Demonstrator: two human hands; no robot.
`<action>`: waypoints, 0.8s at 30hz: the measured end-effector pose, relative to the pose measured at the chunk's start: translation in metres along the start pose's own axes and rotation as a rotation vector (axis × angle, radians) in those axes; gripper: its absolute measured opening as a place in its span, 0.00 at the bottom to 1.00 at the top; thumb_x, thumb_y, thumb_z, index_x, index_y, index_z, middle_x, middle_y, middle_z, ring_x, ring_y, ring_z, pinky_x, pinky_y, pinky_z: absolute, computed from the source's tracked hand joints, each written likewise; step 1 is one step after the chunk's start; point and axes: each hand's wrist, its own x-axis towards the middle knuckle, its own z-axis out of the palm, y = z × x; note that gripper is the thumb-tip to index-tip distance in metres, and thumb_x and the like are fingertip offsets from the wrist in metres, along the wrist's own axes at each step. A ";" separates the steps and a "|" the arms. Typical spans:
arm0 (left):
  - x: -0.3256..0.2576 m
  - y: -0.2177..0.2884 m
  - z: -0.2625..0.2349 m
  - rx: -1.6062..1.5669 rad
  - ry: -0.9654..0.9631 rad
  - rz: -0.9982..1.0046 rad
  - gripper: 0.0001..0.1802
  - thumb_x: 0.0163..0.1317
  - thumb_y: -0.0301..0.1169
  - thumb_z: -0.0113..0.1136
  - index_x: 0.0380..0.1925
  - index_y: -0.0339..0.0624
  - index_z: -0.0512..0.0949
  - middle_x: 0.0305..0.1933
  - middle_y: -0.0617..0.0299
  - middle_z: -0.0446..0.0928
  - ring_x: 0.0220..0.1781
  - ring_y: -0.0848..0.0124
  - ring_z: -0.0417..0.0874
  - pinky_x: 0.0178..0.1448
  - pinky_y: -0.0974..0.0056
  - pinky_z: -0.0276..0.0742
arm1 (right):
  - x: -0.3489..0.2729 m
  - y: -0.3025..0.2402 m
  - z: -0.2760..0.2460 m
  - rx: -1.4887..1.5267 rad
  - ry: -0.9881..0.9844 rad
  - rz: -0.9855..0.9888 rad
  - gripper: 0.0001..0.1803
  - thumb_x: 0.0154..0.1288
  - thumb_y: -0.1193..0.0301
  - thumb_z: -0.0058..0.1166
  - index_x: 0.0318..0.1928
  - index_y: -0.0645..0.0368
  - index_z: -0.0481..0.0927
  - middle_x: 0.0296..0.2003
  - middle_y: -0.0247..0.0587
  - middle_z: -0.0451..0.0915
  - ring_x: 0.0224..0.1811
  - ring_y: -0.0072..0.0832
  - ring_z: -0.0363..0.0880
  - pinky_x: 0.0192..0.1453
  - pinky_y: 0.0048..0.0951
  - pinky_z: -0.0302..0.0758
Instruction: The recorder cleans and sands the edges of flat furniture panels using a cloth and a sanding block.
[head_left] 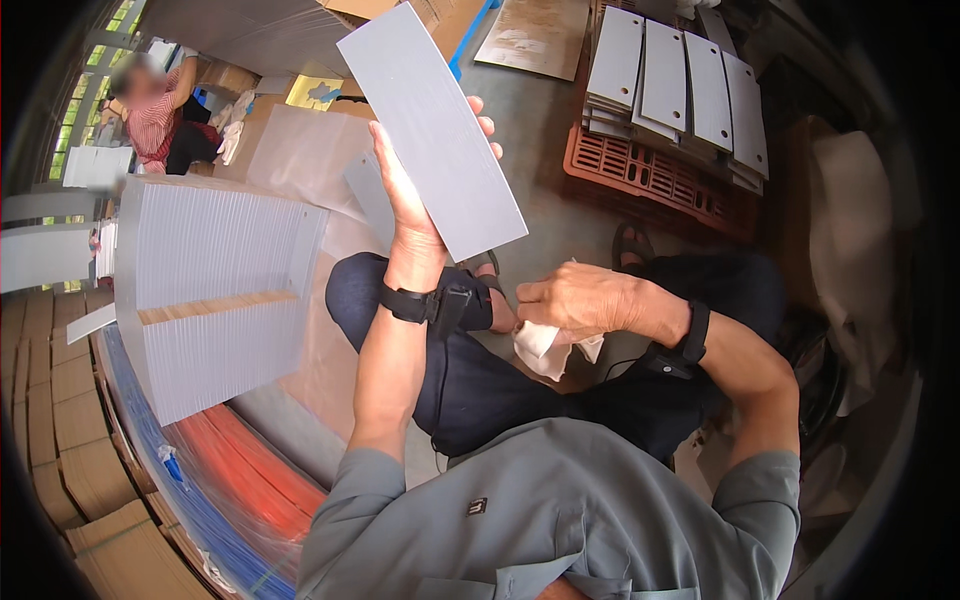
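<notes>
A flat grey rectangular panel (432,130) is held up at a tilt by my left hand (405,195). The thumb lies along its left edge, and fingertips wrap round the right edge from behind. My right hand (575,300) is closed on a crumpled white cloth (543,350) above my lap, well apart from the panel. Part of the cloth hangs below the fingers; the rest is hidden in the hand. Behind my left wrist another grey panel (370,195) partly shows.
A tall stack of grey panels (225,300) stands at the left. At the far right, white panels with holes (660,80) lie on an orange plastic crate (640,175). Cardboard stacks (70,400) are at lower left. Another person (155,120) sits far left.
</notes>
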 end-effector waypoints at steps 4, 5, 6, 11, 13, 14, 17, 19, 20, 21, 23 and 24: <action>0.000 0.002 -0.001 0.009 -0.022 0.003 0.45 0.73 0.69 0.36 0.67 0.38 0.68 0.59 0.46 0.74 0.53 0.55 0.79 0.52 0.48 0.82 | -0.010 0.015 -0.034 0.168 0.061 0.285 0.22 0.56 0.55 0.63 0.37 0.63 0.83 0.31 0.53 0.83 0.33 0.53 0.83 0.39 0.46 0.81; 0.000 0.003 0.000 0.026 -0.017 -0.004 0.45 0.73 0.69 0.36 0.67 0.39 0.68 0.59 0.46 0.74 0.53 0.55 0.79 0.52 0.48 0.81 | -0.013 0.020 -0.044 0.150 0.065 0.315 0.25 0.59 0.51 0.65 0.36 0.65 0.84 0.31 0.52 0.83 0.33 0.52 0.84 0.39 0.45 0.81; 0.000 0.004 -0.002 0.023 -0.016 -0.006 0.45 0.73 0.69 0.36 0.67 0.39 0.68 0.59 0.46 0.74 0.53 0.55 0.79 0.52 0.48 0.81 | -0.014 0.023 -0.052 0.135 0.068 0.350 0.28 0.62 0.47 0.66 0.36 0.66 0.85 0.30 0.51 0.83 0.33 0.50 0.85 0.38 0.43 0.82; -0.001 0.006 -0.004 0.028 -0.028 -0.004 0.46 0.72 0.70 0.36 0.68 0.39 0.67 0.60 0.46 0.74 0.52 0.56 0.79 0.52 0.48 0.82 | -0.009 0.026 -0.082 0.109 0.215 0.550 0.33 0.59 0.43 0.69 0.36 0.67 0.82 0.29 0.56 0.82 0.38 0.47 0.85 0.42 0.42 0.80; -0.002 0.002 -0.002 0.033 -0.011 -0.009 0.46 0.72 0.70 0.34 0.69 0.39 0.67 0.60 0.46 0.75 0.52 0.56 0.80 0.52 0.49 0.83 | -0.008 0.021 -0.083 0.093 0.312 0.527 0.31 0.58 0.46 0.71 0.39 0.66 0.80 0.32 0.54 0.83 0.38 0.47 0.85 0.43 0.42 0.81; -0.003 0.000 0.000 0.041 0.009 -0.019 0.47 0.72 0.71 0.33 0.69 0.40 0.67 0.59 0.46 0.75 0.52 0.56 0.81 0.52 0.49 0.83 | -0.005 0.020 -0.082 0.082 0.412 0.503 0.30 0.57 0.49 0.73 0.41 0.65 0.79 0.35 0.53 0.83 0.39 0.47 0.85 0.45 0.42 0.81; -0.003 -0.012 0.011 0.068 0.061 -0.043 0.48 0.72 0.72 0.30 0.69 0.39 0.66 0.59 0.46 0.76 0.52 0.56 0.82 0.53 0.49 0.83 | -0.002 0.018 -0.081 -0.014 0.515 0.289 0.23 0.53 0.62 0.75 0.45 0.57 0.78 0.38 0.41 0.81 0.38 0.43 0.85 0.42 0.40 0.82; -0.006 -0.019 0.014 0.080 0.058 -0.064 0.49 0.72 0.72 0.29 0.69 0.40 0.66 0.59 0.46 0.77 0.52 0.57 0.83 0.54 0.51 0.84 | 0.002 0.014 -0.080 -0.147 0.542 0.169 0.19 0.51 0.69 0.72 0.43 0.52 0.78 0.34 0.35 0.77 0.35 0.40 0.84 0.38 0.39 0.81; -0.006 -0.026 0.015 0.085 0.054 -0.098 0.49 0.72 0.73 0.28 0.69 0.40 0.66 0.59 0.46 0.77 0.52 0.57 0.84 0.55 0.52 0.85 | 0.005 0.013 -0.080 -0.245 0.536 0.146 0.17 0.53 0.71 0.70 0.42 0.53 0.77 0.33 0.36 0.75 0.33 0.39 0.83 0.37 0.40 0.80; -0.010 -0.030 0.016 0.241 0.002 -0.088 0.49 0.73 0.72 0.27 0.71 0.39 0.64 0.63 0.47 0.76 0.58 0.58 0.83 0.62 0.53 0.82 | 0.009 0.016 -0.080 -0.298 0.575 0.171 0.16 0.54 0.71 0.70 0.42 0.53 0.77 0.33 0.37 0.75 0.33 0.39 0.82 0.36 0.40 0.79; -0.021 -0.040 0.029 0.322 0.082 -0.121 0.49 0.73 0.71 0.27 0.72 0.38 0.62 0.65 0.49 0.74 0.62 0.58 0.80 0.65 0.54 0.80 | 0.018 0.021 -0.086 -0.329 0.681 0.286 0.15 0.55 0.72 0.68 0.41 0.54 0.76 0.35 0.39 0.74 0.35 0.39 0.82 0.37 0.39 0.79; -0.025 -0.044 0.037 0.409 0.166 -0.141 0.50 0.74 0.71 0.27 0.73 0.37 0.61 0.68 0.50 0.72 0.66 0.59 0.78 0.69 0.55 0.77 | 0.021 0.025 -0.091 -0.295 0.791 0.341 0.16 0.57 0.70 0.69 0.42 0.55 0.76 0.36 0.40 0.76 0.37 0.42 0.83 0.39 0.40 0.80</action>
